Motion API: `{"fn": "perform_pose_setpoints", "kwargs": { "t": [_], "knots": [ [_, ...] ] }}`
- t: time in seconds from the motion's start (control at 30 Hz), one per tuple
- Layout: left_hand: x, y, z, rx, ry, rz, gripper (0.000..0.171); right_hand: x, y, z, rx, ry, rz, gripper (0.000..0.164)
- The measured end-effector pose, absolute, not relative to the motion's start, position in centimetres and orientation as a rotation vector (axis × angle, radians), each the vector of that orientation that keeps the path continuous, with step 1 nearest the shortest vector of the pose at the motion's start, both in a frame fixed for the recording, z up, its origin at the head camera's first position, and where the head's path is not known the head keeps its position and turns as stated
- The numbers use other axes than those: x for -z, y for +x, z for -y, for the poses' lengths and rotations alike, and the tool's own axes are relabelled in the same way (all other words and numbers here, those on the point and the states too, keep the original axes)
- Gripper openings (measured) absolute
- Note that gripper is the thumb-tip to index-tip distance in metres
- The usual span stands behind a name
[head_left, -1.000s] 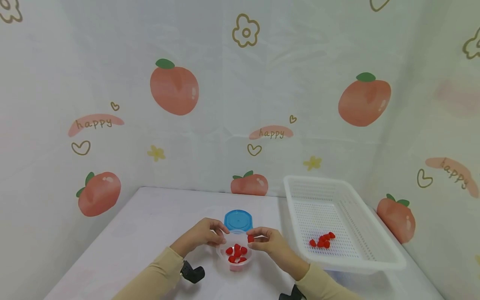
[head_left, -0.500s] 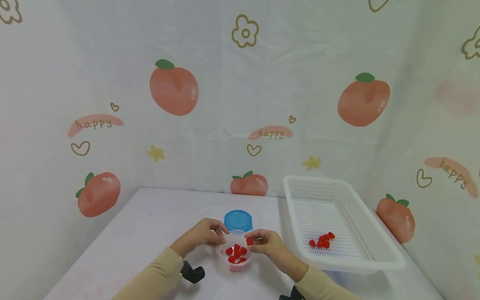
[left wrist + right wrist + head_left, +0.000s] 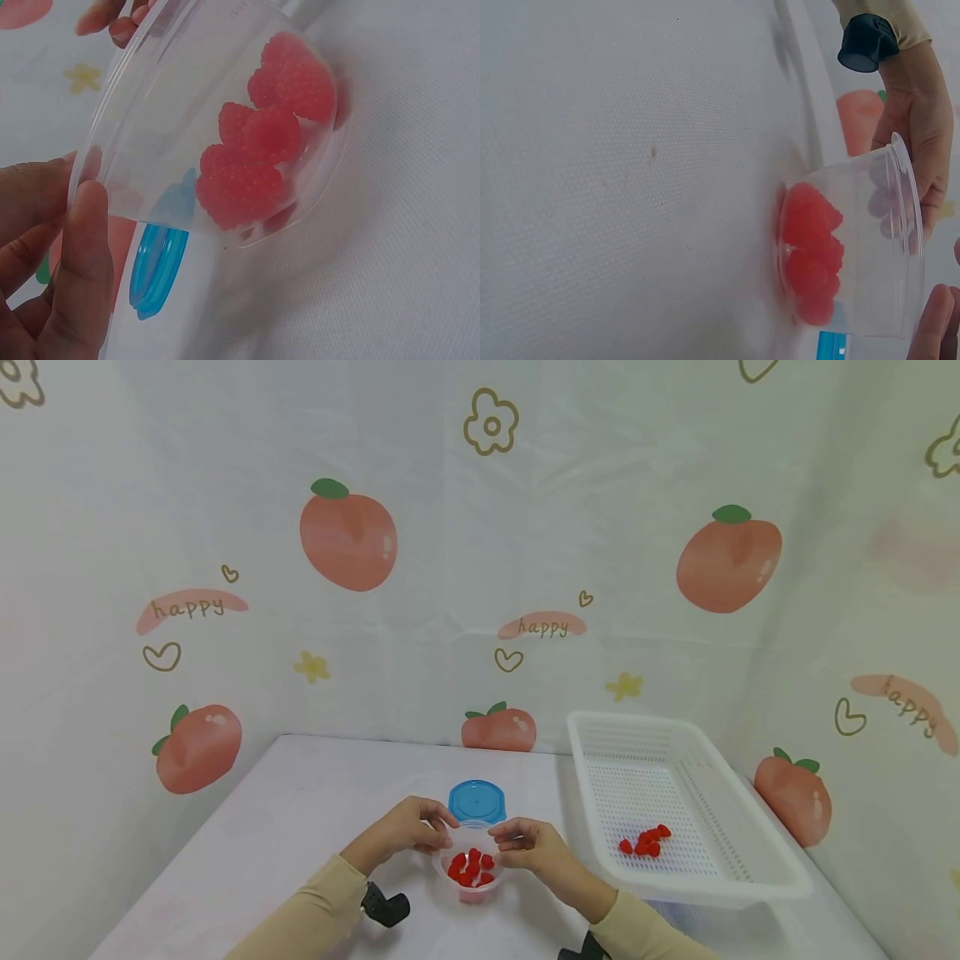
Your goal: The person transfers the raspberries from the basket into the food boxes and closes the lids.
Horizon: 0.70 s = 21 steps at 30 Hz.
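A clear round plastic tub [image 3: 472, 836] stands on the table with several red raspberries [image 3: 473, 869] at its bottom. My left hand [image 3: 408, 828] pinches its rim from the left; in the left wrist view, the thumb and a finger [image 3: 88, 240] sit on either side of the wall. At the opposite side of the rim hovers my right hand [image 3: 536, 843], its fingers loosely bent and nothing visible between them. The right wrist view shows the berries [image 3: 810, 255] piled low in the tub, with the right fingertips [image 3: 935, 319] just beyond the rim.
Behind the tub lies a blue lid [image 3: 476, 801]. A white perforated basket [image 3: 637, 785] stands on the right, with several more raspberries [image 3: 643, 842] on its floor. A printed white curtain [image 3: 420, 677] borders the table at the back and sides.
The raspberry that my right fingers held has dropped into the tub with the others. My right hand lowered slightly and stays by the rim. The left hand keeps its hold.
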<state>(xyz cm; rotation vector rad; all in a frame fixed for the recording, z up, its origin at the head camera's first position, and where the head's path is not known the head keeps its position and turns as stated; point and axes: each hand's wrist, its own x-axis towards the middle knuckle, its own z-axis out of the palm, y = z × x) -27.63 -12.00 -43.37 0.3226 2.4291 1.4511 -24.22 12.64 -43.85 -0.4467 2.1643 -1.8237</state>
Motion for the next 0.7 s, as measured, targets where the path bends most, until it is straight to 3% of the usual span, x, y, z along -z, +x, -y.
{"fn": "perform_pose_setpoints", "kwargs": {
  "t": [0.7],
  "knots": [
    [43.2, -27.6, 12.1, -1.458, 0.328, -2.417, 0.022, 42.1, -24.2, -13.5, 1.762, -0.525, -2.192, 0.036]
  ]
}}
